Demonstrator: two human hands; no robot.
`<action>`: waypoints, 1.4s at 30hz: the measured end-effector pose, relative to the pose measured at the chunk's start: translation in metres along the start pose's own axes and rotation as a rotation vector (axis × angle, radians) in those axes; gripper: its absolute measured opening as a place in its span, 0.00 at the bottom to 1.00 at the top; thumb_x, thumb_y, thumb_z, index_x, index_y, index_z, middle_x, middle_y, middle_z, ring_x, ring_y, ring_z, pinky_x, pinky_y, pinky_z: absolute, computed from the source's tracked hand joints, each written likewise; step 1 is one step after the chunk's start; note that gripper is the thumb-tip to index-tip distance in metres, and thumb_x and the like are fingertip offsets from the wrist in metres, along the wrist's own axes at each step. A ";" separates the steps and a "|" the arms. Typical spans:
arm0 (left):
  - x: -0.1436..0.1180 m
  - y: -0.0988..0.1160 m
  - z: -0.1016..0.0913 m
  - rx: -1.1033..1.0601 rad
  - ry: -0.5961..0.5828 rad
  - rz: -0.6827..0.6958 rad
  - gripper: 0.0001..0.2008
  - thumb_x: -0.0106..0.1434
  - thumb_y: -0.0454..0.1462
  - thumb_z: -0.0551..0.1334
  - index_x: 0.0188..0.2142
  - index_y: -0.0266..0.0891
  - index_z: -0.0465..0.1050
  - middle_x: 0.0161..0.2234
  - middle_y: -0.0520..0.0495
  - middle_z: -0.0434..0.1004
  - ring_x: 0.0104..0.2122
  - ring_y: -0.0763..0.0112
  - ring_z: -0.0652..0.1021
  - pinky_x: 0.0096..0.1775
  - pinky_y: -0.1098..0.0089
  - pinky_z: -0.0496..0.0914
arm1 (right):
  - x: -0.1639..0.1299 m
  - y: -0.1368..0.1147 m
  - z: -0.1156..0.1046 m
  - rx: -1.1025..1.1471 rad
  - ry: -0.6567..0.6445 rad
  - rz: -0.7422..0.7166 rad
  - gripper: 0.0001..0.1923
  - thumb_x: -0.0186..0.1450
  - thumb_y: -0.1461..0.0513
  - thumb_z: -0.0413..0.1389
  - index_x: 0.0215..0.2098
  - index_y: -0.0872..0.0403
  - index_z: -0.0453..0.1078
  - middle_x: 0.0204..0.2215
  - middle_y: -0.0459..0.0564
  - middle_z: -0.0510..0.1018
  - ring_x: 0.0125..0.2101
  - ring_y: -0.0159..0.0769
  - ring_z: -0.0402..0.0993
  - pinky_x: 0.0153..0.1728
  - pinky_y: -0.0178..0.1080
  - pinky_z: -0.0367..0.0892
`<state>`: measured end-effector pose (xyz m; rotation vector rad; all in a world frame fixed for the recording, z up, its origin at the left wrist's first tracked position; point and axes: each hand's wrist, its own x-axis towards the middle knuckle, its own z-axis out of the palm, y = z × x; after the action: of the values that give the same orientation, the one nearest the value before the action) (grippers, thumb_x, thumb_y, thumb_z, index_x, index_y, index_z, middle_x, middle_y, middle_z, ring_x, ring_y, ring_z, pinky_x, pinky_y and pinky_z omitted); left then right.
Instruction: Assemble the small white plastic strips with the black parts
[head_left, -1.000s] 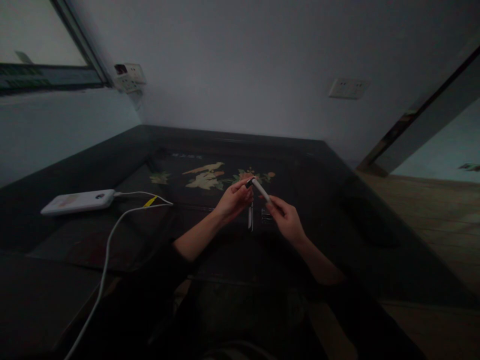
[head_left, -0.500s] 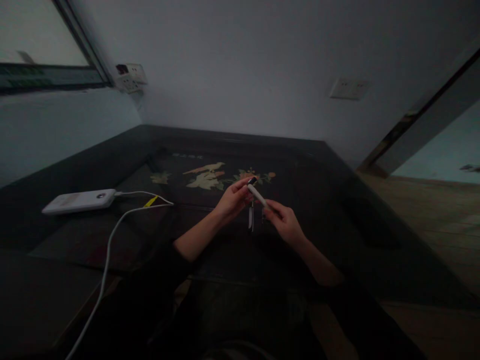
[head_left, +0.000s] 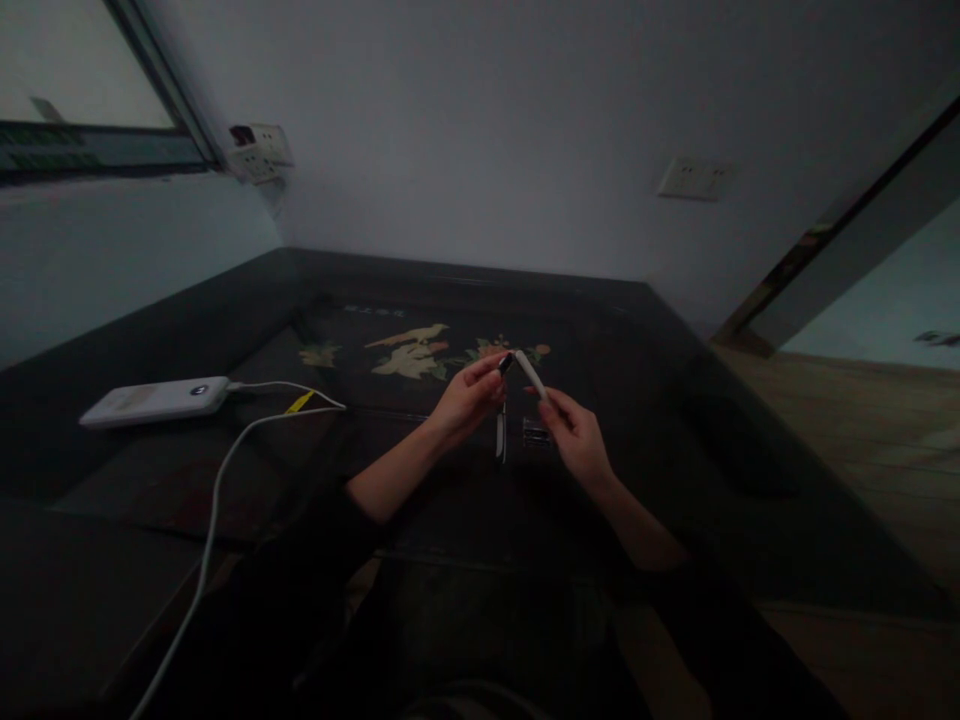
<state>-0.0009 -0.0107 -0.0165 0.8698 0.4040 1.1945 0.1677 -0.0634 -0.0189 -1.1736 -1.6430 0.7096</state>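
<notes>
Over the middle of a dark table (head_left: 225, 320), my left hand (head_left: 466, 398) pinches a small dark cap (head_left: 506, 363) between fingertips. My right hand (head_left: 576, 435) holds a slim white pen-like stick (head_left: 531, 375), tilted up to the left, its tip a short gap from the cap. Below the hands on the table lie a thin white piece (head_left: 500, 438) and a small pale block (head_left: 535, 434). The room is dim, so finer detail is hard to make out.
A white power bank (head_left: 154, 400) lies at the table's left with a white cable (head_left: 217, 490) running toward me off the near edge. A flower and bird picture (head_left: 412, 352) is set in the tabletop. Wall sockets (head_left: 259, 152) sit at the back corner.
My right hand has tilted the white stick more upright and drawn it slightly right, so its tip now stands apart from the dark cap. My left hand has barely moved.
</notes>
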 end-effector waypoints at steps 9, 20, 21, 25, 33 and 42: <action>-0.001 0.000 0.001 0.001 0.009 -0.005 0.24 0.44 0.42 0.73 0.41 0.38 0.76 0.20 0.56 0.65 0.21 0.83 0.64 0.27 0.77 0.59 | 0.001 0.001 0.001 -0.007 -0.004 0.014 0.20 0.65 0.53 0.50 0.47 0.56 0.72 0.25 0.47 0.72 0.19 0.29 0.56 0.19 0.33 0.52; 0.000 0.002 0.000 0.021 0.012 -0.009 0.25 0.43 0.42 0.73 0.41 0.36 0.76 0.21 0.55 0.66 0.22 0.83 0.65 0.28 0.76 0.60 | -0.001 0.001 0.001 -0.058 -0.075 -0.026 0.20 0.64 0.54 0.50 0.47 0.59 0.73 0.31 0.50 0.78 0.23 0.32 0.67 0.24 0.34 0.61; 0.000 0.001 -0.001 0.015 0.012 -0.003 0.25 0.43 0.42 0.73 0.41 0.36 0.77 0.21 0.55 0.66 0.22 0.83 0.65 0.28 0.76 0.61 | -0.001 0.000 0.001 -0.049 -0.092 -0.038 0.20 0.64 0.55 0.50 0.47 0.58 0.73 0.32 0.51 0.79 0.26 0.34 0.69 0.26 0.35 0.64; 0.002 0.000 -0.001 -0.002 0.030 0.010 0.24 0.42 0.43 0.73 0.39 0.36 0.77 0.21 0.55 0.67 0.22 0.82 0.65 0.29 0.75 0.62 | -0.002 -0.003 0.002 -0.016 -0.122 -0.084 0.18 0.64 0.55 0.51 0.46 0.55 0.73 0.40 0.52 0.79 0.38 0.40 0.74 0.37 0.38 0.68; 0.000 0.001 -0.001 0.033 0.016 0.003 0.26 0.41 0.42 0.74 0.40 0.37 0.77 0.20 0.56 0.65 0.21 0.83 0.64 0.27 0.77 0.59 | 0.002 0.003 0.000 -0.075 -0.001 -0.020 0.19 0.65 0.54 0.50 0.47 0.57 0.73 0.30 0.49 0.77 0.21 0.30 0.64 0.22 0.33 0.59; 0.000 0.000 0.000 0.019 0.020 -0.006 0.24 0.42 0.41 0.74 0.41 0.38 0.77 0.21 0.56 0.66 0.22 0.83 0.65 0.28 0.77 0.61 | -0.001 0.001 0.002 -0.068 -0.038 -0.027 0.19 0.65 0.55 0.50 0.47 0.57 0.73 0.32 0.51 0.79 0.25 0.34 0.69 0.25 0.35 0.63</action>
<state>-0.0010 -0.0102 -0.0166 0.8734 0.4344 1.1965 0.1668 -0.0634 -0.0209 -1.1899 -1.7235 0.6676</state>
